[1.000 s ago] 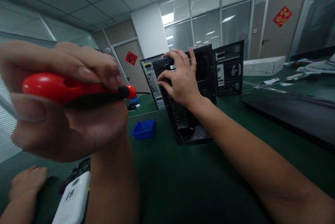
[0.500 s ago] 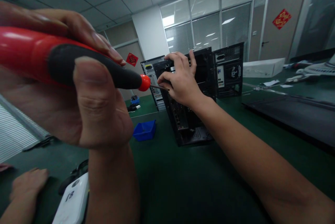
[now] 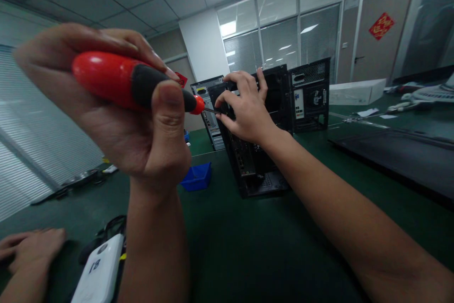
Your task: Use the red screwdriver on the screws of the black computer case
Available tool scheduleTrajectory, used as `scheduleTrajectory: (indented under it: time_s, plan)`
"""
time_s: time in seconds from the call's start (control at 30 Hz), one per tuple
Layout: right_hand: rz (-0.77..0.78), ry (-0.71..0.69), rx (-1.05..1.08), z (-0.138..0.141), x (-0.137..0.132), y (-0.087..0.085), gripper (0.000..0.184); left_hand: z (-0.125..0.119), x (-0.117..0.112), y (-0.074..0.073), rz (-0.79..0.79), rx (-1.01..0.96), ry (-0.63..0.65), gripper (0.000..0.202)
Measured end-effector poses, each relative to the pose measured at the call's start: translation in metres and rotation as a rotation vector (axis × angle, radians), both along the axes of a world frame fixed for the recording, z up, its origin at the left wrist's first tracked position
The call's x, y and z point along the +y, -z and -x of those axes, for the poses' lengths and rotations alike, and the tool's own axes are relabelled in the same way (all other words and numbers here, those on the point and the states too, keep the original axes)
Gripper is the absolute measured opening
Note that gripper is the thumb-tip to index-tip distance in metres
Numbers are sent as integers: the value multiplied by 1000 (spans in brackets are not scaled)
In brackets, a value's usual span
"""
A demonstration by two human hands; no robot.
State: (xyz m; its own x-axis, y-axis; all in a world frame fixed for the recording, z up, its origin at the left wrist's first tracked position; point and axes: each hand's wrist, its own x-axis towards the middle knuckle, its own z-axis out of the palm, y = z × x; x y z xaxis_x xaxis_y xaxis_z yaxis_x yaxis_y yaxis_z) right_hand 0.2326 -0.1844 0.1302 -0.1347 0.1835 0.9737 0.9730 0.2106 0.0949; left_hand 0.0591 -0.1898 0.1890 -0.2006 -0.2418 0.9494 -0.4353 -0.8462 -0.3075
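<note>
My left hand [image 3: 113,137] is closed around a red and black screwdriver [image 3: 106,78], thumb along the near side of the handle. Its thin shaft points right and away from me, and the tip meets the rear edge of a black computer case [image 3: 248,163] that stands open on the table. My right hand [image 3: 248,111] lies against the upper part of this case. Its thumb and forefinger are pinched around the screwdriver's tip, while the other fingers spread over the top. Whatever sits between thumb and forefinger is too small to make out.
Behind stand two more computer cases [image 3: 310,92]. A blue tray [image 3: 196,177] lies left of the near case. Right is a flat black panel [image 3: 400,156], with a white box [image 3: 358,92] beyond. A white device marked 18 [image 3: 97,270] and another person's hands [image 3: 40,246] are at lower left.
My left hand and the screwdriver have moved right and away from me, toward the case. My right thumb and forefinger have drawn closer to the tip. The other person's hands have come together.
</note>
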Motion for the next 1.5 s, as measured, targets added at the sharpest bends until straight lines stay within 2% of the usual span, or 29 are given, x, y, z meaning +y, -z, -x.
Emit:
scheduleTrajectory:
  time_s: [0.1,0.4,0.7,0.83,1.0,1.17,1.23,1.33,1.43,1.5]
  plan:
    - [-14,-9,-19,0,0,1,30,-4,6,-3,-118,-33,-63,42]
    - [-38,7,-1,2,2,1,19,-5,2,4,-45,-32,-62,44]
    - [-25,11,12,2,1,1,19,-8,-3,-4,-166,36,-39,39]
    - [-32,25,10,2,2,2,19,-1,-8,-1,-137,114,-188,47]
    - [-27,24,6,2,2,3,19,10,-9,2,-140,156,-305,35]
    - [-3,24,5,2,1,2,18,15,1,-1,-264,186,-423,28]
    - [12,26,7,2,0,2,18,16,2,-1,-302,171,-420,30]
    - [33,23,15,2,-1,1,19,15,3,3,-205,179,-420,34]
    - [39,5,23,3,-2,1,24,14,3,6,-115,189,-356,42]
    - [41,-6,31,3,-2,1,28,13,4,5,-146,201,-299,46]
